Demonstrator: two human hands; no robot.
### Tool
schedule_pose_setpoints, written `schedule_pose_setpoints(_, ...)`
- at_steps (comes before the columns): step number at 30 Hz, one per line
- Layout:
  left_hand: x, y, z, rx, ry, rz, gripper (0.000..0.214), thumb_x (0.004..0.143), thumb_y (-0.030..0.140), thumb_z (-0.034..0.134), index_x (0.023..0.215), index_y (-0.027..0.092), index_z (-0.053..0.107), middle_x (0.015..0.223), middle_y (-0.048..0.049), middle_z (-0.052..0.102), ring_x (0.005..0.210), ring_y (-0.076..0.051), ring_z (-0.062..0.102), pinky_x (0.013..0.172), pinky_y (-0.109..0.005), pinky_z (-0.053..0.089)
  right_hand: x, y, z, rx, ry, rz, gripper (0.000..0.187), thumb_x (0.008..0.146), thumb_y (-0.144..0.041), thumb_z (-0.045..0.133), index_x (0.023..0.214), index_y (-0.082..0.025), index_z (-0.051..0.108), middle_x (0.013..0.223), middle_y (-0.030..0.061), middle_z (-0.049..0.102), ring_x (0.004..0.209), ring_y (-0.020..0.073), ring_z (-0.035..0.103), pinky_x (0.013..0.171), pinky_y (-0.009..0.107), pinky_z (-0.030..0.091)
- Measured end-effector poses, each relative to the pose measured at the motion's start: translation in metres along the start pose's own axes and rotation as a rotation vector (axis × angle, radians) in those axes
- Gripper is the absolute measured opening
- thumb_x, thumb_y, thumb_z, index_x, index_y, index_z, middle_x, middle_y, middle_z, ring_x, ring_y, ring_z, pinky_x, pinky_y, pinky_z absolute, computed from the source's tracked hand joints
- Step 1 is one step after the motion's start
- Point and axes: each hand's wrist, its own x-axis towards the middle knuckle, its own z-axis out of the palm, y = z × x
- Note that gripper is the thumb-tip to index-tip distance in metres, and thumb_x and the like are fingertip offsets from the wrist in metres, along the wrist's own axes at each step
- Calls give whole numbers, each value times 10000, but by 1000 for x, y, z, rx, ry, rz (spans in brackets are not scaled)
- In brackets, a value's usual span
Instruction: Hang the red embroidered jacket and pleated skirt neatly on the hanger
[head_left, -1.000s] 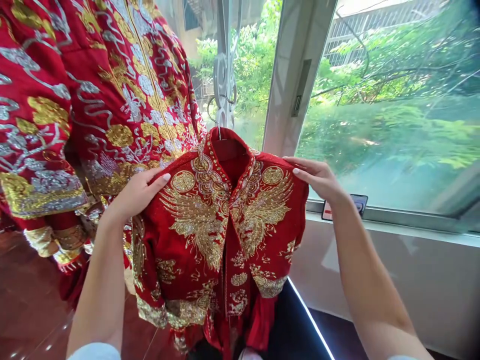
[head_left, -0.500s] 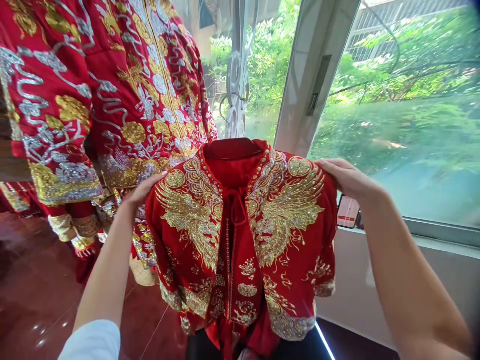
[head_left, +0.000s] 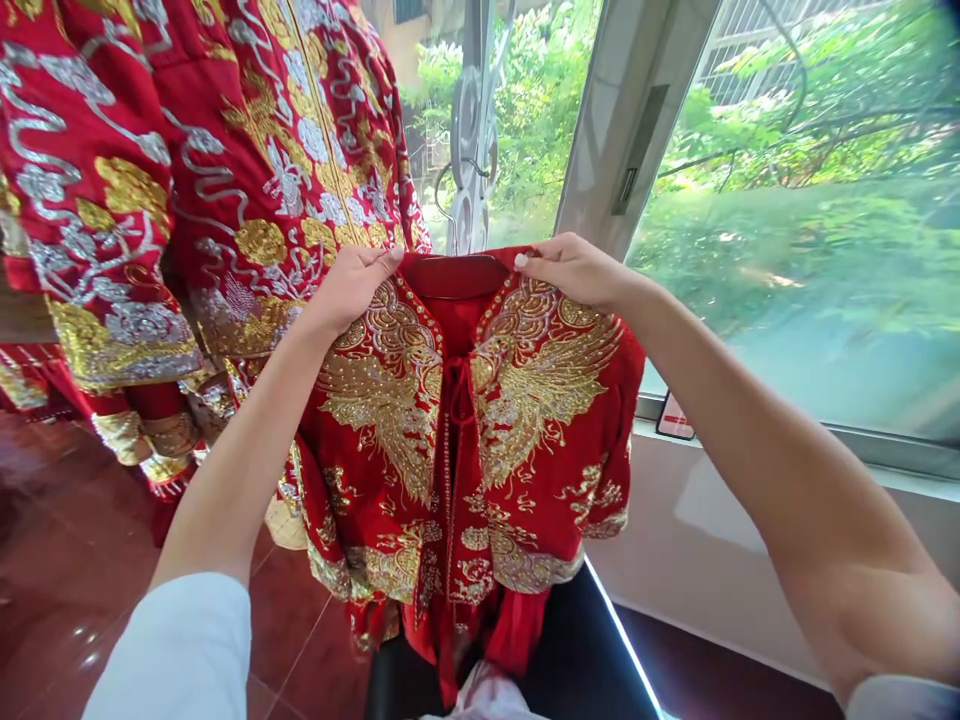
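A red jacket [head_left: 555,455] with gold wing-shaped embroidery hangs in front of me on a dark red hanger [head_left: 459,276], whose metal hook shows above the collar. A red cord is tied in a bow at its neck, and another embroidered red layer shows between the front edges. My left hand [head_left: 360,280] grips the collar edge on the left, thumb on top. On the other side of the neck my right hand [head_left: 574,268] pinches the collar edge, fingers hidden behind the cloth.
Larger red garments [head_left: 277,170] with silver and gold embroidery hang at the left. Behind the jacket stands a window [head_left: 780,260] with a metal frame; a phone [head_left: 676,416] rests on its sill. Below are a black surface [head_left: 577,650] and a reddish tiled floor [head_left: 67,590].
Both hands have moved inward from the jacket's shoulders to the collar edges beside the neck. The front edges hang closer together, and the jacket sits slightly higher and further left in view.
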Motion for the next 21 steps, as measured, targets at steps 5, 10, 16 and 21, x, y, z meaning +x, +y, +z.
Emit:
schedule_pose_setpoints(5,5,3,0,-15,97,-27,458,909,470,454,561,209,309,564,25,232,587,-115,383,603,-260,332,11,5,-5,126,44,18,352,864,-487,580,745,-164,648,622,8,587,620,120,583,550,247,463)
schedule_pose_setpoints(10,-12,-10,-17,166,-207,-83,497,914,512,390,526,210,319,546,10,314,532,-121,371,592,-280,321,-8,22,-35,51,-197,119,280,716,-432,744,812,-172,709,720,23,672,735,174,643,649,315,531)
schedule_pose_setpoints(16,-53,-15,5,483,257,-152,453,838,633,460,723,199,526,775,-96,605,918,-303,593,797,-381,420,-41,29,-17,-378,159,88,214,764,-412,686,771,-200,707,649,31,630,777,227,632,781,424,503)
schedule_pose_setpoints(21,-104,-18,66,316,482,-71,549,832,585,488,1204,181,496,1391,-171,449,1402,-353,255,1072,-504,288,-98,11,87,-653,839,-109,463,876,-414,513,1297,-223,510,1230,149,581,1201,345,501,969,585,377)
